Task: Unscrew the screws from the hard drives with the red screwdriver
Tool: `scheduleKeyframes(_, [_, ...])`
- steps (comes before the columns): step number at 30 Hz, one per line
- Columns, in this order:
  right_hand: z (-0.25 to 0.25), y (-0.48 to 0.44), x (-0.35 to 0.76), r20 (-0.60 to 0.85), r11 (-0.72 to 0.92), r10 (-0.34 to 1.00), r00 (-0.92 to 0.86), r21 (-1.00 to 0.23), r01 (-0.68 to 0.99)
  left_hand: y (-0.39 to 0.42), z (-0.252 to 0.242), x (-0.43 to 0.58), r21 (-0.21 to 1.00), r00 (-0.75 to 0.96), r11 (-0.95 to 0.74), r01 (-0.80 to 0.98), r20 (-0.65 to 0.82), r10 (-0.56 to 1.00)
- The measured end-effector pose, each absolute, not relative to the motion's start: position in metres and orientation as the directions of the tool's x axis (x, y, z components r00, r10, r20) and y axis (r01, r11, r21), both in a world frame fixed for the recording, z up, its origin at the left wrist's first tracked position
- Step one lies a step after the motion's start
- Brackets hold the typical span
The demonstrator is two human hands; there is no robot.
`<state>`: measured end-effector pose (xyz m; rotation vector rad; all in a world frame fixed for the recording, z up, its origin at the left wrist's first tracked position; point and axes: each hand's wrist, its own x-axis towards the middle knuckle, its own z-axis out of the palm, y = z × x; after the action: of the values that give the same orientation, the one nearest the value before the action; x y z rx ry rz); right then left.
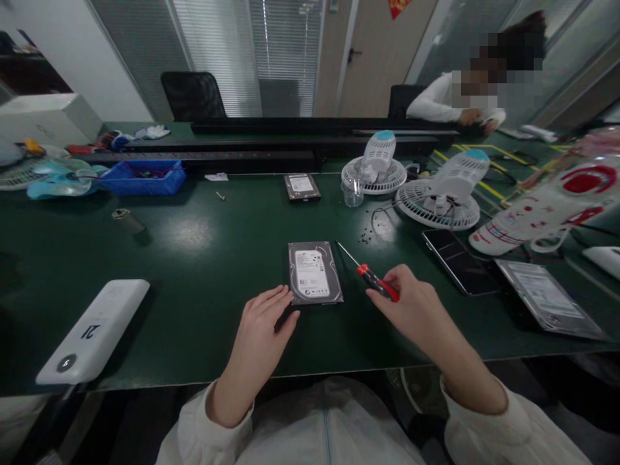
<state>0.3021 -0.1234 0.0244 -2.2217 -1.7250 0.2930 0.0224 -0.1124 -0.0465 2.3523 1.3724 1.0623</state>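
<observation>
A hard drive (310,274) with a white label lies flat on the green table in front of me. My left hand (266,320) is beside its lower left corner, fingers stretched out and fingertips at the drive's edge. To the right of the drive, my right hand (409,297) grips a screwdriver (372,279) by its red and black handle. The screwdriver's thin shaft points up and left, its tip near the drive's upper right corner. Small dark screws (365,236) are scattered on the table beyond the screwdriver.
Another hard drive (301,186) lies farther back, and a third drive (547,297) at the right by a phone (458,261). Two white fans (438,203) and a clear cup (353,192) stand behind. A power bank (94,332) and blue tray (143,177) are left. A person (460,97) sits opposite.
</observation>
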Motion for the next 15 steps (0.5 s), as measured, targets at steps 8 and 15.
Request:
scheduleKeyframes(8, [0.08, -0.072, 0.345, 0.687, 0.186, 0.682, 0.251, -0.494, 0.849, -0.114, -0.046, 0.023, 0.514, 0.315, -0.551, 0.658, 0.477, 0.821])
scheduleKeyframes(15, [0.124, -0.01, 0.316, 0.897, 0.703, 0.388, 0.213, -0.437, 0.56, -0.115, -0.044, 0.025, 0.483, 0.343, -0.56, 0.673, 0.466, 0.815])
